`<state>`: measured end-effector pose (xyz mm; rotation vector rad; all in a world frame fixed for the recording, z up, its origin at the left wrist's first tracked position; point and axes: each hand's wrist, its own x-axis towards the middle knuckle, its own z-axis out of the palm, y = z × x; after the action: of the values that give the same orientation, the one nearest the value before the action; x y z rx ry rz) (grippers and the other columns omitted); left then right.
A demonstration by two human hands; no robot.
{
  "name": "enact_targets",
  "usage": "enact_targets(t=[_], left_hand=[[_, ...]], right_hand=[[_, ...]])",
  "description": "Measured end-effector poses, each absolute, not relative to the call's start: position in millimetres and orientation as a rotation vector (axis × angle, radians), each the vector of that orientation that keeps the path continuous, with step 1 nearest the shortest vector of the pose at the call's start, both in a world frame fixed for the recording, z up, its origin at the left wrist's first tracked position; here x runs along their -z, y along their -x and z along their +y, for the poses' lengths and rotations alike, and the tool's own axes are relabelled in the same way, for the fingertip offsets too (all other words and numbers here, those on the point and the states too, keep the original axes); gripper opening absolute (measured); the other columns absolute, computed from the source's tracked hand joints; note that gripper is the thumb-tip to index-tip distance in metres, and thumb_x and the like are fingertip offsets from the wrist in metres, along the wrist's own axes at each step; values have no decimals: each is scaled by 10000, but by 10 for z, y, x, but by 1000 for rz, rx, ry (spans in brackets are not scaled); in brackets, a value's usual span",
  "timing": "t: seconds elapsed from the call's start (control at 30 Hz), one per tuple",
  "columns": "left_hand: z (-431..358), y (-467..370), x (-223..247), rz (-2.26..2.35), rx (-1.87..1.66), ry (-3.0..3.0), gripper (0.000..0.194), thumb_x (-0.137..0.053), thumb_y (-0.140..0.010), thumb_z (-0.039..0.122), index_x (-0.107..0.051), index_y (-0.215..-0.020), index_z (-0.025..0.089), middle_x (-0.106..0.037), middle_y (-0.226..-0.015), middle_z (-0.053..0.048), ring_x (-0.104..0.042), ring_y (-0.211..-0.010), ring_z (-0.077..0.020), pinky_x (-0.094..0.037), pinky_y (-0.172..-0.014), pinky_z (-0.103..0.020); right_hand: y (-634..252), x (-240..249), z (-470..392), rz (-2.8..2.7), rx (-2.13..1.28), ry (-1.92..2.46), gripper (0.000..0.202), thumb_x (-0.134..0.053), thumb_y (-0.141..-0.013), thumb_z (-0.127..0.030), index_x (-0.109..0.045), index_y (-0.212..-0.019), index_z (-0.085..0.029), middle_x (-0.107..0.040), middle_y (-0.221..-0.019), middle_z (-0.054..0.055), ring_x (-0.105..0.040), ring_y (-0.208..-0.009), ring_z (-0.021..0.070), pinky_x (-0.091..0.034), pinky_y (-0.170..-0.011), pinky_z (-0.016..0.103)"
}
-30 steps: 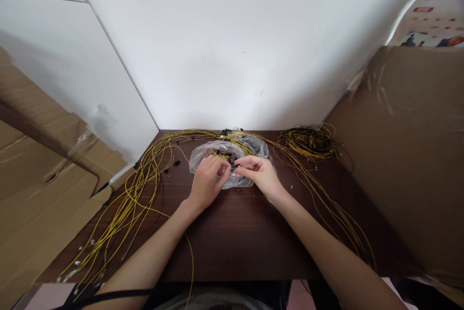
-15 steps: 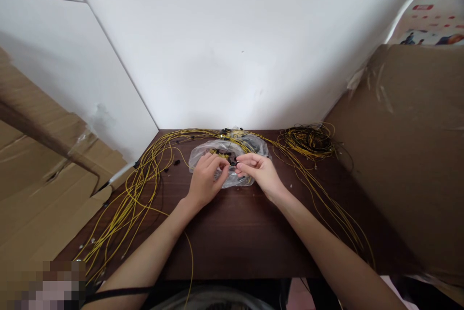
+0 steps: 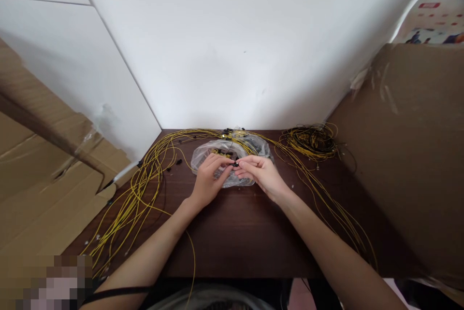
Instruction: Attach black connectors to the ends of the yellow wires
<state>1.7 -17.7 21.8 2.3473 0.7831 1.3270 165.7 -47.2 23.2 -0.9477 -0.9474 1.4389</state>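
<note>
Between my fingertips sits a small black piece (image 3: 235, 164), its exact kind too small to make out. My left hand (image 3: 211, 175) pinches it from the left, thumb and forefinger closed. My right hand (image 3: 263, 173) grips it from the right, also in a pinch. Right behind and below the fingers lies a clear plastic bag (image 3: 200, 151) with small yellow and black parts (image 3: 219, 152) in it. A yellow cable (image 3: 193, 252) hangs over the table's front edge beside my left forearm.
Yellow cables (image 3: 145, 182) spread across the left of the dark brown table (image 3: 232, 232), more (image 3: 337, 213) along the right. A coiled yellow-and-black bundle (image 3: 310, 142) lies back right. Cardboard flanks both sides (image 3: 406, 155); a white wall (image 3: 232, 59) stands behind. Small black pieces (image 3: 179, 162) lie left.
My two hands have come closer together, the fingertips now almost meeting at the black piece. The whole view has shifted slightly.
</note>
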Motion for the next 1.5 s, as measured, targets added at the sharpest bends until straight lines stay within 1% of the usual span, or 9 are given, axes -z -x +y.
enact_targets(t=[0.2,0.4,0.53,0.7,0.87,1.1,1.3,1.5], left_hand=[[-182,-23,-245,803,-1282,-2279,118,-561,-811,191,-640,-898,176,-642,-810,-57,-557,-758,-165,-461,-691,-310],[-185,-25,-254,757,-1321,-2295,111,-566,-804,180,-644,-883,181,-657,-830,-58,-570,-810,-176,-468,-743,-335],[-201,-36,-259,770,-1317,-2246,120,-573,-799,168,-652,-888,179,-662,-856,-54,-581,-834,-168,-467,-768,-320],[-210,-49,-245,832,-1256,-2075,136,-558,-810,187,-650,-909,167,-658,-880,-60,-604,-810,-152,-495,-738,-283],[-216,-59,-245,788,-1275,-2023,132,-561,-810,201,-649,-903,167,-649,-896,-66,-609,-846,-160,-511,-756,-290],[-222,-60,-228,780,-1282,-1999,132,-569,-810,213,-639,-913,169,-645,-902,-71,-613,-860,-168,-518,-789,-311],[-218,-56,-202,799,-1300,-1996,115,-597,-793,233,-648,-876,172,-659,-849,-57,-627,-800,-163,-535,-758,-304],[-206,-51,-200,817,-1309,-1974,126,-610,-782,246,-653,-870,167,-674,-838,-56,-636,-777,-164,-538,-742,-301]], right_hand=[[-1650,-264,-480,-1052,-1275,1033,242,-731,-619,-360,-670,-752,-167,-665,-634,20,-616,-603,140,-507,-601,274],[-1669,-260,-482,-1257,-1011,1160,216,-676,-673,-376,-662,-743,-173,-625,-605,10,-550,-539,129,-441,-521,256],[-1677,-230,-480,-1314,-948,1179,202,-646,-706,-362,-650,-749,-165,-623,-629,23,-550,-567,136,-441,-554,261],[-1663,-206,-494,-1357,-903,1192,208,-610,-743,-358,-639,-784,-156,-634,-657,36,-560,-594,146,-436,-561,260],[-1645,-238,-532,-1473,-743,1203,167,-565,-782,-316,-640,-787,-166,-635,-699,37,-568,-622,145,-436,-567,254],[-1625,-294,-574,-1582,-559,1195,116,-529,-797,-246,-610,-747,-180,-594,-721,27,-555,-643,135,-438,-546,238],[-1618,-309,-593,-1703,-455,1193,102,-495,-811,-206,-580,-758,-184,-573,-719,19,-535,-641,131,-435,-599,251],[-1621,-303,-609,-1770,-389,1189,108,-476,-809,-178,-568,-752,-185,-545,-706,17,-522,-657,134,-418,-622,253]])
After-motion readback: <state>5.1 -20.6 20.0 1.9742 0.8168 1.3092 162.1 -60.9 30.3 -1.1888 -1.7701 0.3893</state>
